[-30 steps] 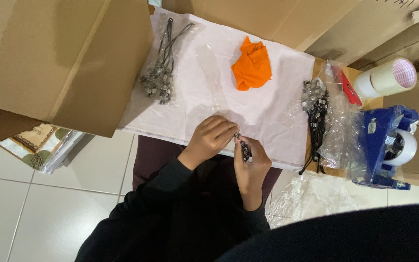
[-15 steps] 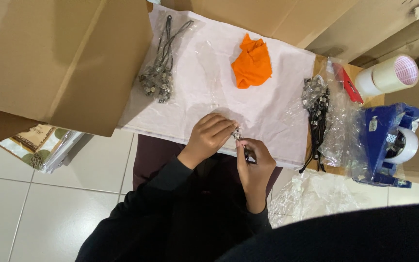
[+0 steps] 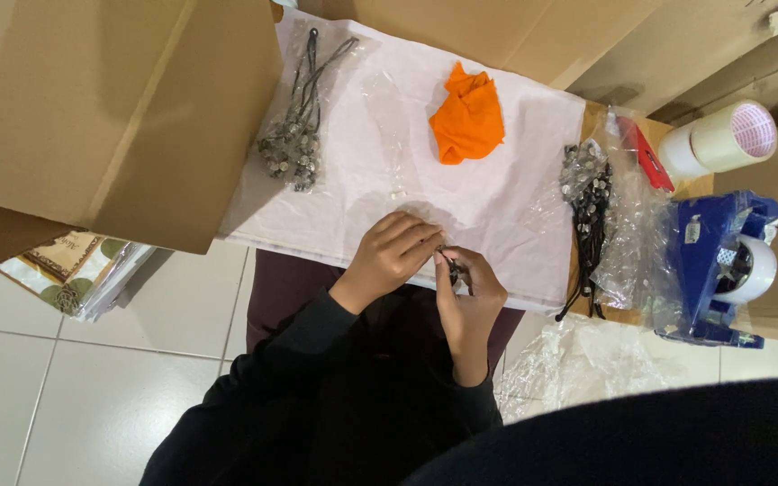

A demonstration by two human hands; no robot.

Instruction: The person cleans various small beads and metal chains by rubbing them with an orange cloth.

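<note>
While crinkled white paper [image 3: 371, 171] lies beneath, left hand [image 3: 395, 254] and right hand [image 3: 470, 290] pinch a small dark trinket [image 3: 450, 268].

White paper [image 3: 380, 135], matt and faintly creased, covers the surface. The orange cloth [image 3: 467, 115] looks soft and crumpled. The bundles of trinkets [image 3: 292, 155] glint like metal on dark cords. Clear plastic bags [image 3: 632, 243] are glossy and wrinkled. The boxes [image 3: 101, 99] are dull brown cardboard, the tape dispenser [image 3: 709, 270] blue hard plastic, the floor [image 3: 92, 387] smooth shiny tile.
</note>
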